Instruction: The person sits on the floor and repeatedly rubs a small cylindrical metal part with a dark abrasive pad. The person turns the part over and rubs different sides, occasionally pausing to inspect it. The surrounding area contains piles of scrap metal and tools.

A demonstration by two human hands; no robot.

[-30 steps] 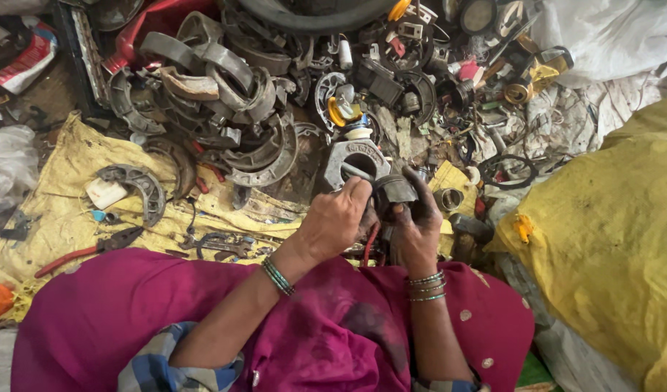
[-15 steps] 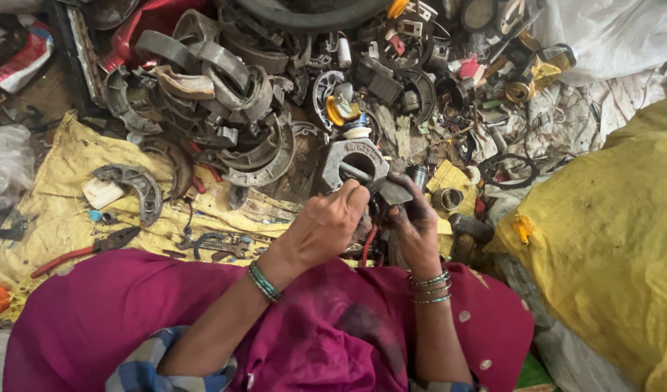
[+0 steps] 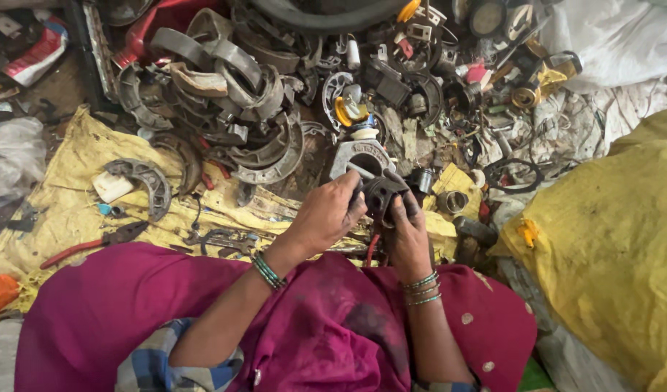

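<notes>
My two hands meet just above my lap on a small, dark, round metal part [image 3: 383, 194] with holes in its face. My right hand [image 3: 408, 231] cups it from below and the right, fingers wrapped round it. From the left, my left hand [image 3: 326, 213] pinches it, fingertips on its edge, with what may be a thin tool at the part. Both wrists carry green bangles. A grey metal housing [image 3: 362, 155] with a round opening lies on the ground just beyond the hands.
A heap of curved brake shoes [image 3: 235, 109] and mixed scrap parts fills the ground ahead. Red-handled pliers [image 3: 94, 243] lie on a yellow sack [image 3: 64, 210] at the left. A bulging yellow sack [image 3: 609, 239] stands at the right. My magenta-clothed knees [image 3: 130, 305] fill the foreground.
Both hands stay on the dark part. They have shifted slightly, turning the part so its holed face shows more.
</notes>
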